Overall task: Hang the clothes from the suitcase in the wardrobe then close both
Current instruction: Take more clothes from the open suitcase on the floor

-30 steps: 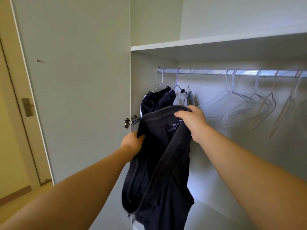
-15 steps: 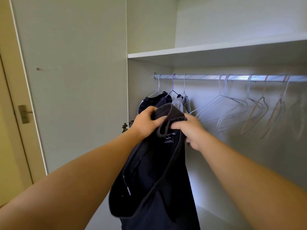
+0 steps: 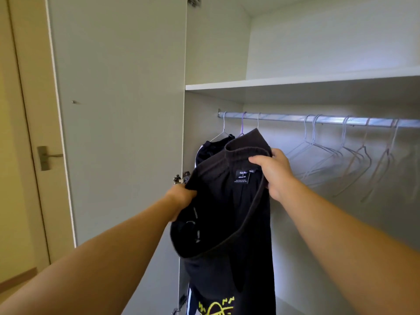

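Note:
I hold a black garment (image 3: pixel 227 214) with an elastic waistband and a yellow print near its bottom, in front of the open wardrobe (image 3: pixel 318 85). My left hand (image 3: pixel 181 198) grips its left edge. My right hand (image 3: pixel 272 169) grips the waistband beside the label. Behind it, a dark garment with a white stripe (image 3: pixel 209 148) hangs on a hanger at the left end of the metal rail (image 3: pixel 329 120). Several empty wire hangers (image 3: pixel 341 153) hang further right. The suitcase is out of view.
The wardrobe's left door (image 3: pixel 118 110) stands open at my left, its hinge (image 3: pixel 180 178) close to my left hand. A shelf (image 3: pixel 295 81) runs above the rail. A room door with a metal handle (image 3: pixel 46 158) is at far left.
My hands have moved apart, spreading the waistband open; my left hand dropped lower on the garment. The view has tilted up, showing more of the upper shelf compartment.

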A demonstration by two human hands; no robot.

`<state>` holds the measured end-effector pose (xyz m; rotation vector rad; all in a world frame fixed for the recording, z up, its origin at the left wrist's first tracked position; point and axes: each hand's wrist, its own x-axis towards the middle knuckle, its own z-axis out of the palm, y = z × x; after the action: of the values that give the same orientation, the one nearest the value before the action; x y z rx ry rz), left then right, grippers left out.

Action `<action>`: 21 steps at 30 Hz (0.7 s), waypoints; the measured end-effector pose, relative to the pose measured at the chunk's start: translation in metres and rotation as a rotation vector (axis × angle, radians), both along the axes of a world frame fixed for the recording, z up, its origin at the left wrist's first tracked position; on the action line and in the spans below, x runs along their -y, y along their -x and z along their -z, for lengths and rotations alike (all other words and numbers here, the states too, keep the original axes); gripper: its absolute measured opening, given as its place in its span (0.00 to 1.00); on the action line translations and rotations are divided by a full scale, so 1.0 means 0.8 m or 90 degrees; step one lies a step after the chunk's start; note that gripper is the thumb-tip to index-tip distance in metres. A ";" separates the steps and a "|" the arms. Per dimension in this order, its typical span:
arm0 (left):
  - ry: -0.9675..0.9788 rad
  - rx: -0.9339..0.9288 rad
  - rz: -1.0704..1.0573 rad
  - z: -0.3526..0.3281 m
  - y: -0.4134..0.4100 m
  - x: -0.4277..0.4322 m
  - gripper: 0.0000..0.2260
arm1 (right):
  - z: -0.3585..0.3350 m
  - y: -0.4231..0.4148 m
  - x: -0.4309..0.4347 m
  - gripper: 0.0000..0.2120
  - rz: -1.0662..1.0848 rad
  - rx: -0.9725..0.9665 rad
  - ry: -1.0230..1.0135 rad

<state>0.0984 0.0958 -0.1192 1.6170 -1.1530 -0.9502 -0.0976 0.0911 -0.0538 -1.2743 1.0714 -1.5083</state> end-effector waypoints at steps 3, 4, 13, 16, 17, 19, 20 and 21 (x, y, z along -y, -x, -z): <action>0.065 0.038 -0.053 -0.024 0.009 0.012 0.13 | 0.010 -0.001 0.005 0.24 0.012 -0.047 -0.009; 0.076 0.067 -0.065 -0.033 0.013 0.013 0.13 | 0.013 0.001 0.006 0.24 0.021 -0.075 -0.010; 0.137 0.449 -0.203 -0.100 -0.016 0.003 0.15 | 0.037 0.044 0.035 0.13 0.239 -0.120 -0.116; 0.103 0.357 -0.197 -0.112 -0.021 0.008 0.19 | 0.044 0.044 0.049 0.13 0.236 -0.146 -0.131; 0.091 0.359 -0.198 -0.113 -0.022 0.006 0.18 | 0.044 0.044 0.051 0.12 0.232 -0.153 -0.134; 0.081 0.400 -0.201 -0.114 -0.025 0.004 0.12 | 0.044 0.046 0.056 0.09 0.233 -0.160 -0.141; 0.066 0.405 -0.196 -0.116 -0.021 -0.003 0.08 | 0.044 0.049 0.056 0.08 0.237 -0.169 -0.146; 0.056 0.394 -0.206 -0.115 -0.020 -0.005 0.05 | 0.044 0.051 0.055 0.07 0.245 -0.198 -0.147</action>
<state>0.1146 0.1000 -0.0270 2.0136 -1.2510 -0.1826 -0.1384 0.0473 -0.0888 -1.2100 1.7217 -1.4306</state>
